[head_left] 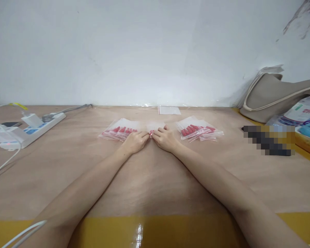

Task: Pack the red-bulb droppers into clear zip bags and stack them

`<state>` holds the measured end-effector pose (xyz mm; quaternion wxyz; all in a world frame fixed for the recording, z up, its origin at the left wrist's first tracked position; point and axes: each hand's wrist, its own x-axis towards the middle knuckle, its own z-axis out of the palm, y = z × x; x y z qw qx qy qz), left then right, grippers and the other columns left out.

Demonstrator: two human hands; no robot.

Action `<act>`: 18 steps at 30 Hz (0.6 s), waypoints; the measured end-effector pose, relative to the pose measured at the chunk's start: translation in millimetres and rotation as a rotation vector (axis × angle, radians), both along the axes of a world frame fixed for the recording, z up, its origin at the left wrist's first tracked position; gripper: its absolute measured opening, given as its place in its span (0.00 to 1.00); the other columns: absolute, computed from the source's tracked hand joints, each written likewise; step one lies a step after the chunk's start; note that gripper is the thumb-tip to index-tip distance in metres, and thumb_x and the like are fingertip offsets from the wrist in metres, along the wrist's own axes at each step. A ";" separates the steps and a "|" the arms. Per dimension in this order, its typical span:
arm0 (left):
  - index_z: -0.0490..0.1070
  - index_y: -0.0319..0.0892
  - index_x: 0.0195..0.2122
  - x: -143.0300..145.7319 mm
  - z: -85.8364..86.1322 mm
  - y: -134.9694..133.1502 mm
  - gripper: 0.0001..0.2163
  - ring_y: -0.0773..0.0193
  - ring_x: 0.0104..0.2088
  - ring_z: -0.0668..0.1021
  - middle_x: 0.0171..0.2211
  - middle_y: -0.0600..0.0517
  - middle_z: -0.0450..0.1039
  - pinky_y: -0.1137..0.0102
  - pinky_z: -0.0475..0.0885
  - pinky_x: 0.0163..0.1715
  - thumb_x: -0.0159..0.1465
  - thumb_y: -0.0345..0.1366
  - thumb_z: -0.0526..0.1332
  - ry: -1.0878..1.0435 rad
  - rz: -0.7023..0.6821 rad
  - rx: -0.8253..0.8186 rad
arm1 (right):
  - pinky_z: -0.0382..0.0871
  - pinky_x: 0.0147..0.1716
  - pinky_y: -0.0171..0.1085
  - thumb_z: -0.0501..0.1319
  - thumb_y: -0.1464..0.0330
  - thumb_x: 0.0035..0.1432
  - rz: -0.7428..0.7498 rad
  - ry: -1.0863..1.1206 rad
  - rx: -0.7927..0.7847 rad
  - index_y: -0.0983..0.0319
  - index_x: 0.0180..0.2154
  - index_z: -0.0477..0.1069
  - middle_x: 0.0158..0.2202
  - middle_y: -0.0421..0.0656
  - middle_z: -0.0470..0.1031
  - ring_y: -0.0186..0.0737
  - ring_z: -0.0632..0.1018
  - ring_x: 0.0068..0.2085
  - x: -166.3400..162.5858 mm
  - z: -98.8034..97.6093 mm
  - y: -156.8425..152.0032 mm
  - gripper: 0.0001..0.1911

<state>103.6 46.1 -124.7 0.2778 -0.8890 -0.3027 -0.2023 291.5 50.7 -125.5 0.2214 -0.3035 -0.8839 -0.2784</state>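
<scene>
My left hand (pixel 135 141) and my right hand (pixel 166 138) meet at the middle of the table, both pinching the near edge of one small clear zip bag (pixel 155 126) with red pieces inside. To the left lies a pile of similar filled bags (pixel 119 131). A second pile of filled bags (pixel 197 132) lies to the right. An empty clear bag (pixel 168 110) rests farther back by the wall.
A white power strip (pixel 32 129) with plugs and cables sits at the left. A grey bag (pixel 276 94) and packaged items (pixel 303 115) crowd the right edge. Yellow tape (pixel 144 230) runs along the table's near edge. A white wall stands behind.
</scene>
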 end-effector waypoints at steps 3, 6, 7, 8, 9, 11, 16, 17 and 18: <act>0.71 0.37 0.33 -0.8 0.1 -1.5 0.11 0.63 0.33 0.76 0.34 0.47 0.74 0.70 0.72 0.32 0.64 0.27 0.48 -0.018 -0.002 0.004 | 0.47 0.31 0.40 0.45 0.74 0.62 -0.023 -0.014 0.069 0.64 0.30 0.69 0.29 0.45 0.71 0.37 0.65 0.32 12.1 -0.3 -0.7 0.16; 0.71 0.38 0.32 -1.1 -0.6 -1.7 0.11 0.63 0.33 0.76 0.34 0.47 0.74 0.71 0.72 0.33 0.64 0.28 0.49 -0.027 -0.009 0.002 | 0.46 0.30 0.40 0.45 0.75 0.62 -0.045 -0.029 0.089 0.63 0.29 0.69 0.28 0.45 0.70 0.37 0.64 0.31 26.7 0.0 -1.2 0.17; 0.71 0.38 0.32 -1.0 -0.9 -1.5 0.11 0.64 0.33 0.76 0.34 0.47 0.74 0.71 0.72 0.33 0.64 0.28 0.49 -0.028 -0.010 0.001 | 0.46 0.30 0.40 0.45 0.75 0.62 -0.047 -0.030 0.086 0.63 0.29 0.69 0.28 0.45 0.69 0.37 0.64 0.31 31.6 0.2 -1.7 0.17; 0.71 0.38 0.32 -0.8 -1.2 -1.4 0.11 0.64 0.34 0.76 0.34 0.47 0.74 0.71 0.72 0.34 0.64 0.28 0.49 -0.030 -0.011 0.000 | 0.46 0.30 0.40 0.45 0.75 0.62 -0.046 -0.025 0.083 0.63 0.29 0.69 0.27 0.45 0.69 0.37 0.64 0.31 36.2 0.4 -2.4 0.17; 0.71 0.38 0.32 -0.6 -1.5 -1.3 0.11 0.64 0.33 0.76 0.34 0.47 0.74 0.71 0.72 0.33 0.64 0.28 0.49 -0.031 -0.011 0.000 | 0.46 0.30 0.40 0.45 0.75 0.62 -0.044 -0.017 0.078 0.63 0.29 0.69 0.27 0.45 0.69 0.37 0.64 0.31 40.5 0.6 -3.3 0.17; 0.71 0.38 0.31 0.0 -1.9 -1.2 0.12 0.64 0.33 0.76 0.34 0.47 0.74 0.71 0.72 0.33 0.64 0.28 0.49 -0.033 -0.012 0.000 | 0.46 0.30 0.39 0.44 0.75 0.62 -0.040 0.002 0.069 0.63 0.29 0.70 0.27 0.45 0.69 0.37 0.65 0.30 47.4 0.5 -4.8 0.17; 0.72 0.38 0.33 0.5 -1.4 -2.0 0.13 0.64 0.33 0.77 0.35 0.47 0.75 0.71 0.72 0.32 0.65 0.30 0.48 -0.046 -0.013 0.001 | 0.47 0.30 0.39 0.44 0.71 0.63 -0.101 0.012 0.062 0.63 0.27 0.69 0.25 0.44 0.69 0.36 0.64 0.28 56.1 -2.4 -4.4 0.19; 0.72 0.38 0.33 0.3 -1.4 -2.4 0.13 0.64 0.33 0.77 0.35 0.47 0.75 0.71 0.72 0.32 0.65 0.30 0.48 -0.051 -0.011 0.001 | 0.47 0.30 0.39 0.45 0.69 0.63 -0.115 0.007 0.053 0.64 0.27 0.69 0.25 0.45 0.69 0.36 0.64 0.28 56.9 -3.1 -3.9 0.19; 0.72 0.38 0.33 0.0 -1.6 -2.9 0.13 0.64 0.33 0.77 0.35 0.47 0.75 0.71 0.72 0.32 0.66 0.30 0.48 -0.055 -0.010 0.000 | 0.48 0.30 0.39 0.45 0.67 0.63 -0.129 0.004 0.039 0.64 0.26 0.69 0.24 0.45 0.69 0.36 0.65 0.28 57.8 -3.6 -3.4 0.19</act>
